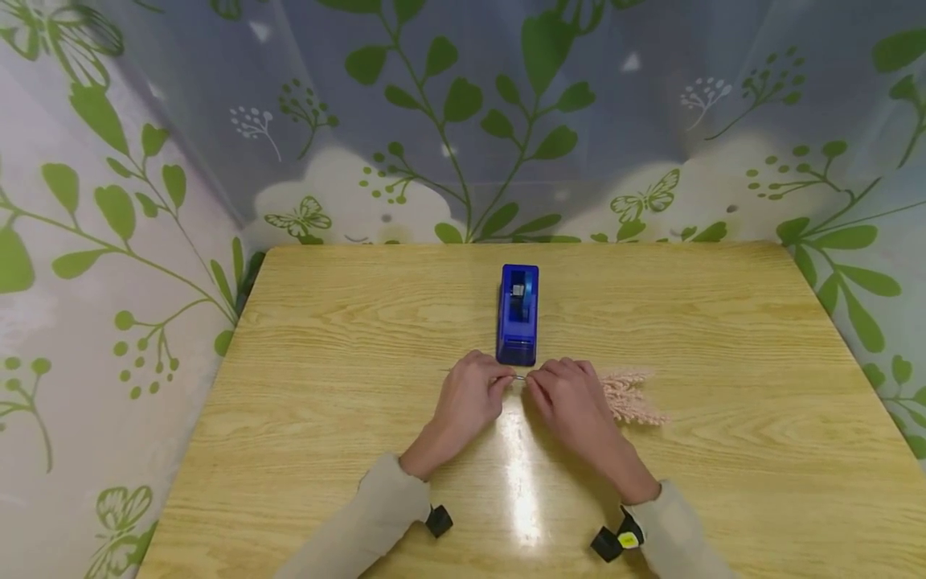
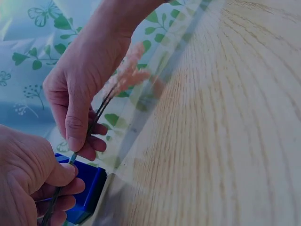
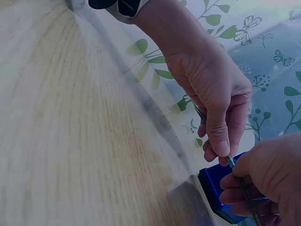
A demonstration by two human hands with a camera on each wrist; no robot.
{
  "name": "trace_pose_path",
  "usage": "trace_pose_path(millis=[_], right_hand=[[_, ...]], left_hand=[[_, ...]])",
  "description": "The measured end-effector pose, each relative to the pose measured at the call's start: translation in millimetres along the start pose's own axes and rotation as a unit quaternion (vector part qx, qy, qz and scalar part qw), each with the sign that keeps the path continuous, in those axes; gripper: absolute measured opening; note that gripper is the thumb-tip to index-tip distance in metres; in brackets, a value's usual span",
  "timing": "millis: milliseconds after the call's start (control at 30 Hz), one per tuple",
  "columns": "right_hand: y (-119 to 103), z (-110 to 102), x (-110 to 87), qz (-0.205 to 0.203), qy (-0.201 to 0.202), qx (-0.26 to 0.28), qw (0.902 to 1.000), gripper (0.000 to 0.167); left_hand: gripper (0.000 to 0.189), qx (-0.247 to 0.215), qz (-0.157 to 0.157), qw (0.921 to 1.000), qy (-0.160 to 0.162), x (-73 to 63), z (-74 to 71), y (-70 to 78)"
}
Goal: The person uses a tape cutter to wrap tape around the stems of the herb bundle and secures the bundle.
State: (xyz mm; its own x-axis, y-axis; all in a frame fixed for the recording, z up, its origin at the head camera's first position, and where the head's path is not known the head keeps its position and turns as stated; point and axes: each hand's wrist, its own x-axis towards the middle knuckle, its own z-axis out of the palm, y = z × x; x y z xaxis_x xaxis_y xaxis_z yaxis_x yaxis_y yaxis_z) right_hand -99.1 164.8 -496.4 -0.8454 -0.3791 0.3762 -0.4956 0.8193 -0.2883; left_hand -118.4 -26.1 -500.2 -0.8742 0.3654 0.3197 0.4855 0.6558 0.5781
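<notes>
A bunch of pale pink dried flowers (image 1: 631,398) lies sideways, its fluffy heads out to the right beyond my right hand (image 1: 571,402). My left hand (image 1: 473,398) pinches the thin dark stems (image 2: 51,207) between thumb and fingers, and my right hand grips them a short way along, towards the heads. Between the two sets of fingertips, a small shiny, pale band (image 2: 72,158) shows on the stems. Just beyond my fingertips stands a blue tape dispenser (image 1: 518,322). In the right wrist view, both hands meet in front of that dispenser (image 3: 214,188).
The wood-grain table (image 1: 347,322) reaches back to a curtain (image 1: 463,104) printed with green leaves and butterflies, which also hangs along both sides. Black wrist-worn pieces (image 1: 438,521) sit at both sleeve cuffs, close over the tabletop.
</notes>
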Motion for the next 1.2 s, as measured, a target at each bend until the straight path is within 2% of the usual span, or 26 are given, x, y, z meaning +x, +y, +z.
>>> trace_pose_path(millis=[267,433,533,667,800,1200], right_hand=[[3.0,1.8,0.2,-0.024,0.025,0.003,0.9994,0.007],[1.7,5.8,-7.1,-0.038,0.059,0.004,0.9976,0.005],[0.2,7.5,-7.5,-0.034,0.066,0.023,0.9969,0.006],[-2.9,8.5,-5.4,-0.010,0.037,0.043,0.9983,0.004],[-4.0,8.4,-3.0,0.003,0.017,0.039,0.9991,0.008],[4.5,7.0,8.8,-0.024,0.070,0.024,0.9969,0.007]], left_hand=[[0.007,-0.007,-0.031,0.9995,-0.004,-3.6,0.2,3.9],[0.011,-0.005,-0.033,0.9991,-0.027,-9.6,1.9,5.7],[0.010,-0.012,-0.030,0.9994,-0.015,-10.0,1.8,3.8],[0.006,-0.025,-0.014,0.9995,0.013,-8.9,1.9,-0.5],[0.006,-0.033,0.003,0.9991,0.026,-7.5,3.4,-3.1],[0.007,-0.033,0.005,0.9983,0.048,2.4,1.8,-4.8]])
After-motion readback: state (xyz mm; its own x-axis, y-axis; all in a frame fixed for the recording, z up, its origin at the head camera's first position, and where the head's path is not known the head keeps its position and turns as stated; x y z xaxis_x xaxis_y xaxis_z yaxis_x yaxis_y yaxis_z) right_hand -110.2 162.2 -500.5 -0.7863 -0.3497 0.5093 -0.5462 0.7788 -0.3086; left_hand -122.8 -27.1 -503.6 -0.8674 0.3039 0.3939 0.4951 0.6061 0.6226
